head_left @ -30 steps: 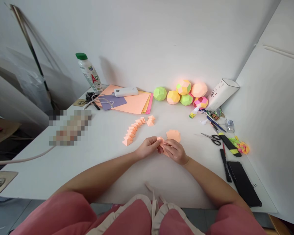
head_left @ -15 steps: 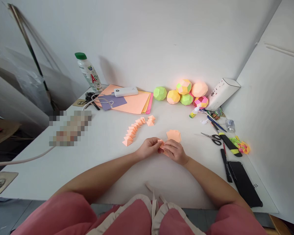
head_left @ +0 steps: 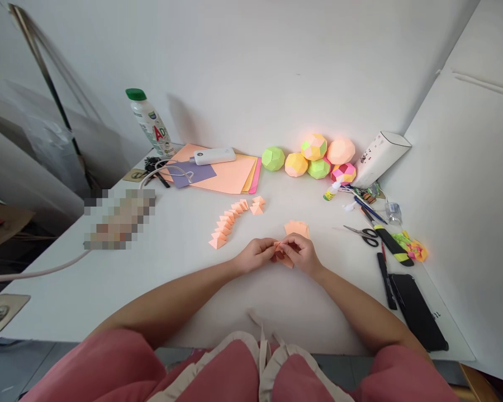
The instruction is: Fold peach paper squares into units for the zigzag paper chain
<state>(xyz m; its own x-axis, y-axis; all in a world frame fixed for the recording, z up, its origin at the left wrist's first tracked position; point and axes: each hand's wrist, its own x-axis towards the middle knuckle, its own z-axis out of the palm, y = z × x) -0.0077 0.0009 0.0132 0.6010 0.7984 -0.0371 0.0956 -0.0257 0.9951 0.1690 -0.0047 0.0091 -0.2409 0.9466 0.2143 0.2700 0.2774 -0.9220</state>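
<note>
Between my two hands is a small peach paper piece (head_left: 278,245), partly hidden by the fingers. My left hand (head_left: 256,255) pinches it from the left, and my right hand (head_left: 300,252) grips it from the right with thumb and fingertips. Just under the fingers another bit of peach paper (head_left: 288,263) shows. Beyond my right hand lies a small stack of peach paper pieces (head_left: 297,228). To the left, a curved row of folded peach paper units (head_left: 225,224) stands on the table, with a short second group (head_left: 257,205) beside its far end.
Paper balls (head_left: 297,164) line the wall. Scissors (head_left: 364,234), a utility knife (head_left: 389,241), a glue bottle (head_left: 332,191) and a black phone (head_left: 419,312) lie on the right. Coloured sheets (head_left: 230,177) under a white power bank (head_left: 214,156) and a tall bottle (head_left: 151,124) are at back left.
My right hand has shifted slightly up and its fingers have changed their grip on the paper. My left hand stays nearly in place. The view has moved a little.
</note>
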